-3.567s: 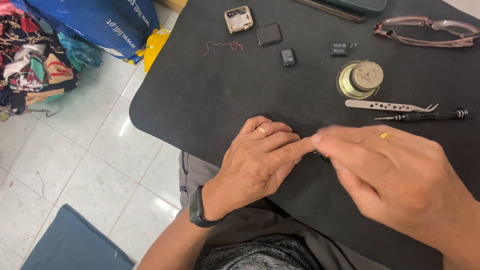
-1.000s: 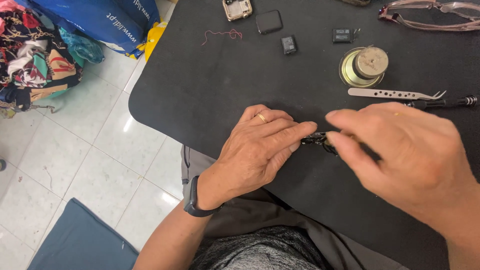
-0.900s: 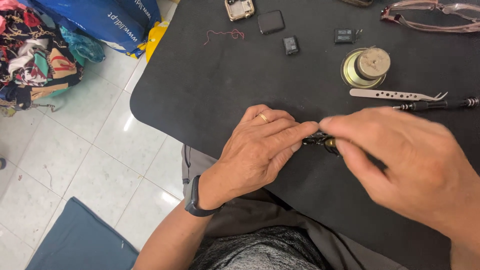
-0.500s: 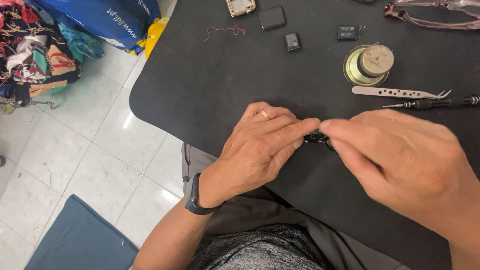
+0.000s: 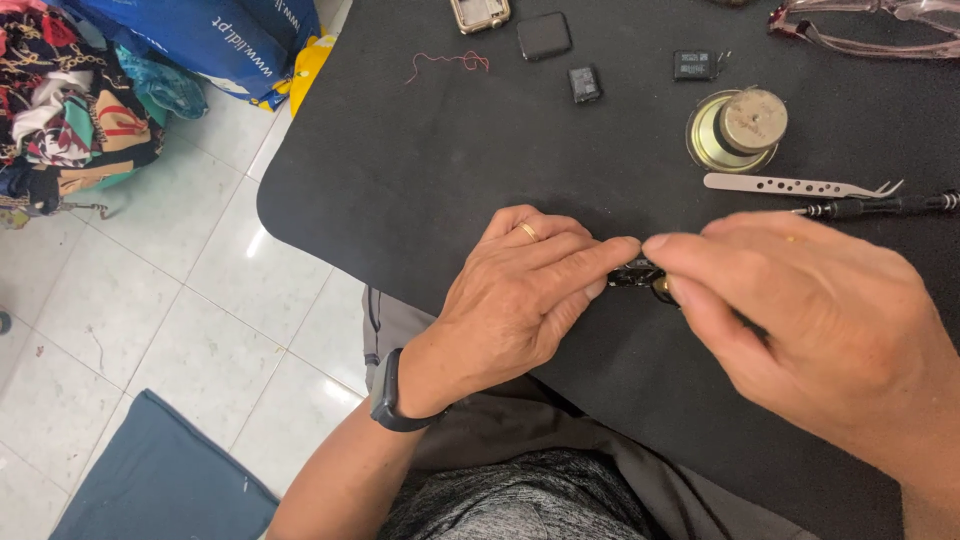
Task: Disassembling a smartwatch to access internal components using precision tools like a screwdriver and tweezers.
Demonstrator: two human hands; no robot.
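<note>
Black table mat (image 5: 420, 180). Far right: round brass speaker part (image 5: 735, 130); nearer, steel tweezers (image 5: 800, 186) and a dark screwdriver (image 5: 880, 206). Far edge: red wire (image 5: 448, 64), small black modules (image 5: 585, 84), pink glasses (image 5: 860, 30). Left floor: blue bag (image 5: 200, 35), cloth heap (image 5: 70, 110).

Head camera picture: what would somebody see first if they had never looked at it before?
First, two bare hands meeting mid-table: the left hand and right hand pinch a tiny dark part between their fingertips over the black mat. Behind the right hand lie silver tweezers and a round brass-coloured spool. Bright clothes pile up on the floor, far left.
</note>
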